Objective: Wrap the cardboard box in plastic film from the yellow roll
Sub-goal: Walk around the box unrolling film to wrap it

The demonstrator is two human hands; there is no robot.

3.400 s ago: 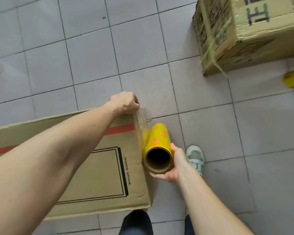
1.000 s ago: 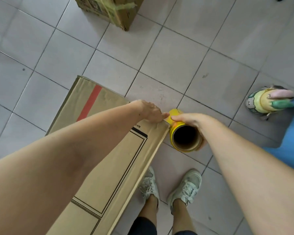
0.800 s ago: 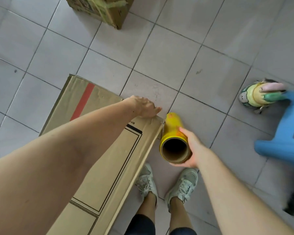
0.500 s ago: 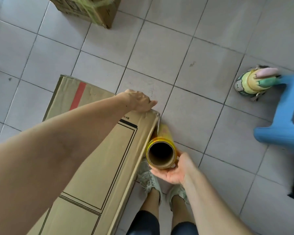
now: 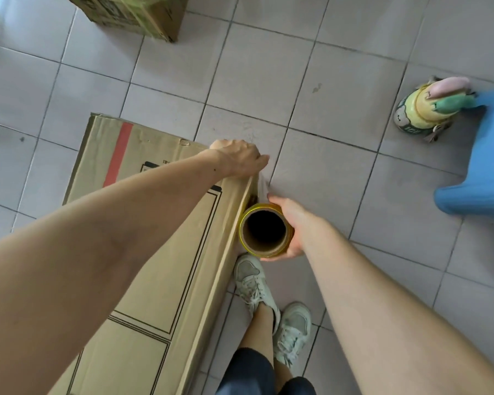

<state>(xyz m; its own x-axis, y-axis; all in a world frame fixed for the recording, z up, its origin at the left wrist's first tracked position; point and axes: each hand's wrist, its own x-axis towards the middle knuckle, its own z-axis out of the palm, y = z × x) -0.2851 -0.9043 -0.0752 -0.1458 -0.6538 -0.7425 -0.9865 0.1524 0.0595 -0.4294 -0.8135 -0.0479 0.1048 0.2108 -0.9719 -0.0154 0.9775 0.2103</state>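
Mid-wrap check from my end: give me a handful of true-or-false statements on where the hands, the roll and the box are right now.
1. The right hand grips the yellow roll. True.
2. The left hand rests at the corner of the cardboard box. True.
3. The roll lies on the floor away from the box. False: it is held up against the box's right side edge, its open core facing the camera.
4. A stretch of film runs from the roll up to the left hand. True.
5. The blue stool stands to the left of the box. False: it stands far to its right.
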